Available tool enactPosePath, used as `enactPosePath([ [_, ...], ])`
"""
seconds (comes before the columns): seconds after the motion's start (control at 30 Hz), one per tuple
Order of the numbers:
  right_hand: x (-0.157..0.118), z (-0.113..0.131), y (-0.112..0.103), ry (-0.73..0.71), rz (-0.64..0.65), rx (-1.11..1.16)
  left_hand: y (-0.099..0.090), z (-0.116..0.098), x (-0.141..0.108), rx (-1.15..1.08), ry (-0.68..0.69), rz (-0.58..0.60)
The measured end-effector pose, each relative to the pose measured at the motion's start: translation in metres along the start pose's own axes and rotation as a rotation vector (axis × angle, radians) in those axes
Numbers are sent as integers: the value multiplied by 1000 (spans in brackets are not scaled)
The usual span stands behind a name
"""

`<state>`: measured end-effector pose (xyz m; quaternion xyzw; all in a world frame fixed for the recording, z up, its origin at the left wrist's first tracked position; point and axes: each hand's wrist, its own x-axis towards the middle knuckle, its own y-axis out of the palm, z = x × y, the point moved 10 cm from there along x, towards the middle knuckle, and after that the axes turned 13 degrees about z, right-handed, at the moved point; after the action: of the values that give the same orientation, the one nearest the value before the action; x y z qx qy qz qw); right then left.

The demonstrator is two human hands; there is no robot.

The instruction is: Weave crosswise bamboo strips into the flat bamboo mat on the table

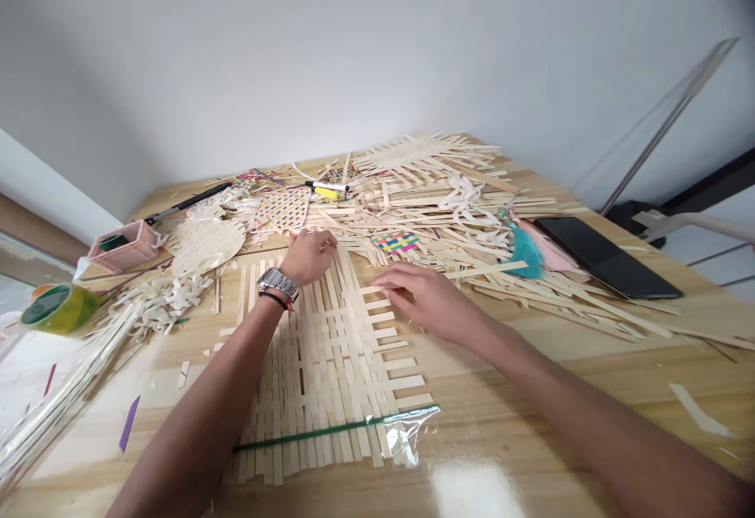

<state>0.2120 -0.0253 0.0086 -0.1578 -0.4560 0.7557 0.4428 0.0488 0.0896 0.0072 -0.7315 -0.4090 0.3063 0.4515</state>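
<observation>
The left hand (pixel 310 257) rests curled on the far end of the woven bamboo-strip mat (pixel 322 361), near the wooden table's (pixel 531 392) front edge; whether it grips is unclear. The right hand's (pixel 428 302) open fingers touch loose strip ends, which could slide apart if brushed, with only clear tape (pixel 401 435) pinning the near end.

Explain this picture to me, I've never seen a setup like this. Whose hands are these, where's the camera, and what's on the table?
This is one view from a camera worn on a person's head, looking forward and down, so these are that person's own bare hands, with no machine. The left hand, wearing a metal watch, rests on a mat woven from pale flat strips. The right hand touches strip ends at its edge. Neither clearly holds anything. The wooden table also carries loose strips, a teal tassel and a black tablet.
</observation>
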Motion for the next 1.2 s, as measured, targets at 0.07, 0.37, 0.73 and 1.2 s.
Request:
enactPosePath([
  [0.07, 0, -1, 0, 2, -1, -3, 1, 1, 1, -11, 3, 6],
  [0.37, 0, 0, -1, 20, -9, -13, 4, 2, 1, -45, 13, 21],
  [0.73, 0, -2, -5, 46, -33, -19, 5, 3, -1, -118, 6, 53],
  [1.2, 0, -4, 0, 48, -10, -17, -6, -5, -4, -277, 113, -9],
])
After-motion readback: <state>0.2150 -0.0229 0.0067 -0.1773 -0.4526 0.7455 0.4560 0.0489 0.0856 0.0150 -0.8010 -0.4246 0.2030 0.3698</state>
